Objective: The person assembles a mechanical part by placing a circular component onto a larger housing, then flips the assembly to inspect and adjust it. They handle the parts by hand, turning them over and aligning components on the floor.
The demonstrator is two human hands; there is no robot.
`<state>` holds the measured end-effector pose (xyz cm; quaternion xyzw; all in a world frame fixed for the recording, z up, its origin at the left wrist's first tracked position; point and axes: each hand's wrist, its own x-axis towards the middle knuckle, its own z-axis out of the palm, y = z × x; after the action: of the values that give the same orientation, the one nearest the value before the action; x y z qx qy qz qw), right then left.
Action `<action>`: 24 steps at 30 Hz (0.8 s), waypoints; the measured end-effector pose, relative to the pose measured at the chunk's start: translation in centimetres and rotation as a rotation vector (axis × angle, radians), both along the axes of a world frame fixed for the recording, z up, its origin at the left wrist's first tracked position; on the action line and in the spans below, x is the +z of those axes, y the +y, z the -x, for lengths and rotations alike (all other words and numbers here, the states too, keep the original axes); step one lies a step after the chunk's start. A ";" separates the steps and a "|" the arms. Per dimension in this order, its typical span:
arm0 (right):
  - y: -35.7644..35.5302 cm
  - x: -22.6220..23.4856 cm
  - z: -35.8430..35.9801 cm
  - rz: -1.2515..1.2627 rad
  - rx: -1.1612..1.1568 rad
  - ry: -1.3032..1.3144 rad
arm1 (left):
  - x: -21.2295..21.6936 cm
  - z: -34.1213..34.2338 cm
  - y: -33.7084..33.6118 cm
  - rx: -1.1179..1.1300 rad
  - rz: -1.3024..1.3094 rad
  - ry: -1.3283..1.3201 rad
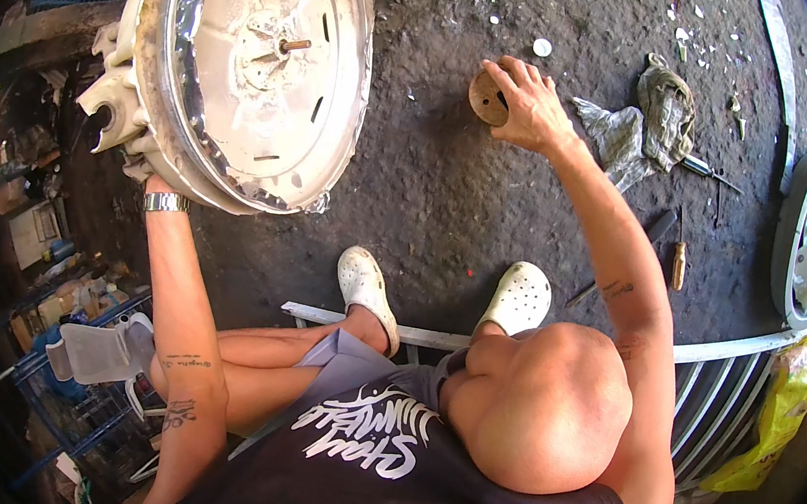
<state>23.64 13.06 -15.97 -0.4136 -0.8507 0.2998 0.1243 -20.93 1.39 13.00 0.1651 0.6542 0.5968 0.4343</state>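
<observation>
A big round white tub (pixel 228 120), like a washing machine's, is tilted on its side at the upper left. A rusty shaft (pixel 296 44) sticks out of its middle, and dirty plastic housing shows along its left side. My left hand (pixel 156 183) grips the tub's lower edge from below, with most of the fingers hidden behind it. Farther out on the right, my right hand (pixel 534 109) is closed over a round brown block (pixel 488 99) with small holes, low over the dark ground. I cannot make out its material.
To the right lie a dirty grey rag (pixel 665 108), a screwdriver (pixel 701 168) and a wooden-handled tool (pixel 678 266). A grey ring-shaped part (pixel 789 249) stands at the far right above a yellow bag (pixel 782 409). White slats (pixel 709 390) are beside me; a cluttered blue rack (pixel 34 388) is left.
</observation>
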 end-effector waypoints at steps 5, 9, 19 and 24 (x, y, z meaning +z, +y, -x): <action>-2.6 -1.5 0.9 0.066 -0.271 0.210 | -0.6 0.2 0.2 0.010 -0.008 -0.011; -2.9 -2.3 -0.3 0.221 -0.300 0.311 | -1.0 0.7 0.3 0.015 -0.021 -0.015; -5.1 -2.8 2.9 0.184 -0.719 0.379 | -1.7 0.8 0.4 0.023 -0.044 -0.033; -5.8 -3.2 2.5 0.093 -0.606 0.376 | -1.4 1.0 0.1 0.021 -0.038 -0.030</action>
<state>21.10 7.29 -19.13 -0.5900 -0.6369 0.3586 0.3431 -21.89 1.49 11.60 0.1574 0.6378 0.6162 0.4344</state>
